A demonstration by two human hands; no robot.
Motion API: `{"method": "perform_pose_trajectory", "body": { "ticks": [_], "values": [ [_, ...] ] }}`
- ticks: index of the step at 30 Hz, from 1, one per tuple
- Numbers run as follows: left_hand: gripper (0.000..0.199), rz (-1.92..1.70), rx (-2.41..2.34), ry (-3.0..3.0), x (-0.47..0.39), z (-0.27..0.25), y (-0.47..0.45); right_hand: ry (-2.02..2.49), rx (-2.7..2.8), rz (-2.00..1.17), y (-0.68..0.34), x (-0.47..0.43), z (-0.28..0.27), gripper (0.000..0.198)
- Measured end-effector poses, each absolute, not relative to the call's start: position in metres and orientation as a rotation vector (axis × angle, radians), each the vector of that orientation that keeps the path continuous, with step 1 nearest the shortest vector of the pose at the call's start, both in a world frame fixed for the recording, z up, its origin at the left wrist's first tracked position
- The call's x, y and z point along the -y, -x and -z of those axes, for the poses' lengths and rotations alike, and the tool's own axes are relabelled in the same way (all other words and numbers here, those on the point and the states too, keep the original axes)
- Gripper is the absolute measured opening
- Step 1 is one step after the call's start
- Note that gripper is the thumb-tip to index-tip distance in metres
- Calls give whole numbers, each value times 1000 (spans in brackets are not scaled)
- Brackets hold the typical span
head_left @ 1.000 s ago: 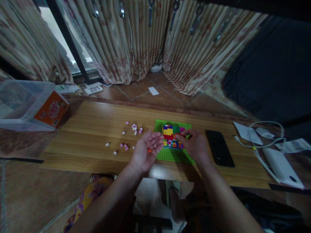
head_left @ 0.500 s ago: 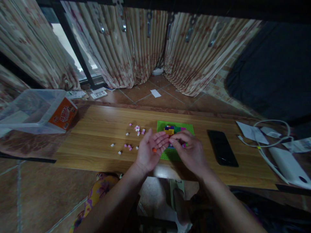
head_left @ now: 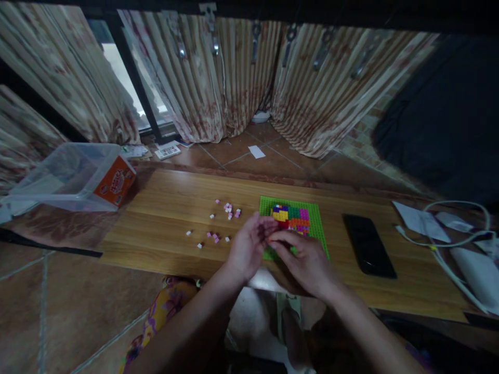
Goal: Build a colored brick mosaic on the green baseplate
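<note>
My left hand [head_left: 249,246] is turned palm up and slightly cupped, its fingers extended, over the near left part of a green baseplate [head_left: 319,234]. My right hand [head_left: 306,259] meets it at the palm, thumb and forefinger pinched together. A bit of orange shows at those fingertips, looking like a small toy building brick [head_left: 270,240], mostly covered by the fingers. On the baseplate stands a patch of joined bricks [head_left: 294,215] in yellow, blue, green, pink, orange and red; my hands hide its near part.
Loose pink and white bricks [head_left: 213,236] lie scattered left of the baseplate on the wooden table [head_left: 156,208]. A black phone [head_left: 368,244] lies to the right, with white cables [head_left: 440,254] and paper beyond. A clear plastic bin [head_left: 74,182] stands at the far left.
My right fingertips have moved from over the bricks down to my left palm, where an orange brick lay. My left fingers curl more. The view has shifted slightly left.
</note>
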State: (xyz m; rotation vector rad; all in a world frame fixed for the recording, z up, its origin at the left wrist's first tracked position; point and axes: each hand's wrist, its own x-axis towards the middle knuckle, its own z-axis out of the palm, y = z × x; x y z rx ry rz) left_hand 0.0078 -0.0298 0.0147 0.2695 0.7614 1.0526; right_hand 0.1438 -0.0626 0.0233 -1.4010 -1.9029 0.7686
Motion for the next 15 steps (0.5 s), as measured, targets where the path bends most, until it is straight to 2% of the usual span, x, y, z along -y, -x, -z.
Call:
{"method": "perform_pose_trajectory", "body": {
  "ticks": [6, 15],
  "values": [
    [11, -1094, -1037, -270, 21, -8, 8, 1592, 1634, -628, -182, 46, -10, 19],
    [16, -1002, -1041, -379, 29, -5, 1, 1665, 1592, -513, -188, 36, -2, 17]
  ]
}}
